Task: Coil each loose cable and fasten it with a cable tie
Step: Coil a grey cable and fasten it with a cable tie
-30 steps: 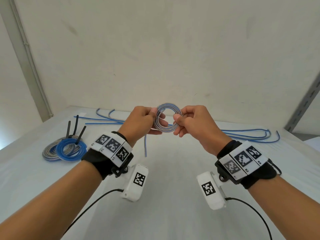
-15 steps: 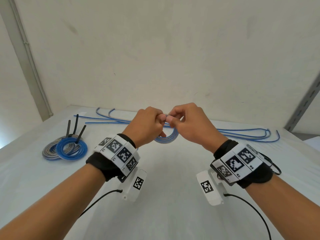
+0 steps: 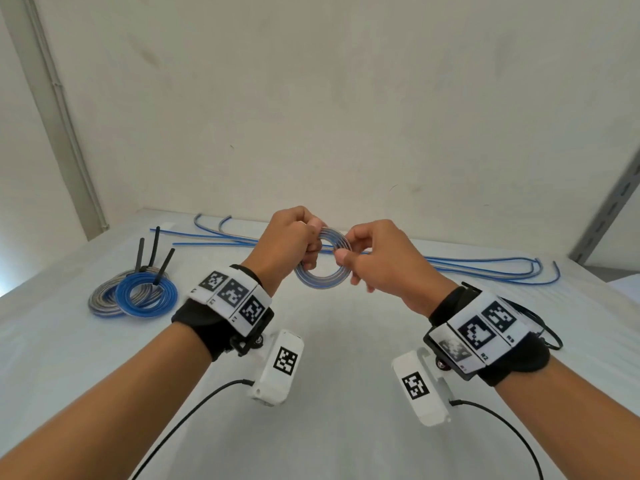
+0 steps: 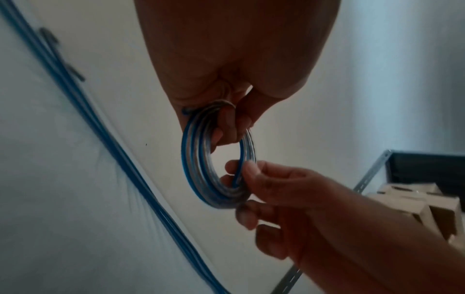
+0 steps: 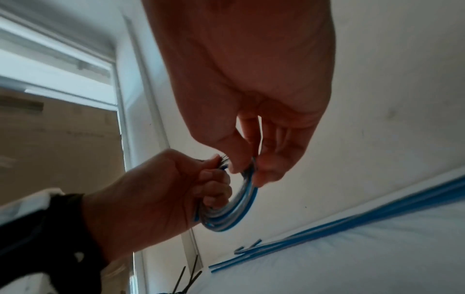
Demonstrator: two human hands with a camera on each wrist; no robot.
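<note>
1. While both arms are raised above the white table (image 3: 329,393), the person holds a small blue-and-clear coil (image 3: 322,271) in the air between the 2 hands.
2. The left hand (image 3: 287,244) has its fingers curled round the coil's upper left side, gripping the bundled turns; the left wrist view shows a finger hooked through the ring (image 4: 219,157).
3. The right hand (image 3: 377,258) pinches the coil's right side between thumb and forefinger, with the other fingers loosely bent below it.
4. From the right wrist view the coil (image 5: 231,210) shows edge-on, with both hands close together on it.
5. On the table to the left lie 2 finished coils, 1 grey (image 3: 104,299) and 1 blue (image 3: 147,294), overlapping, with black cable ties (image 3: 152,258) sticking up from them.
6. Along the far edge, by the wall (image 3: 346,98), long loose cables (image 3: 485,268) lie stretched out, blue and clear, well apart from the hands.
7. A grey slotted metal upright (image 3: 609,213) stands at the right.
</note>
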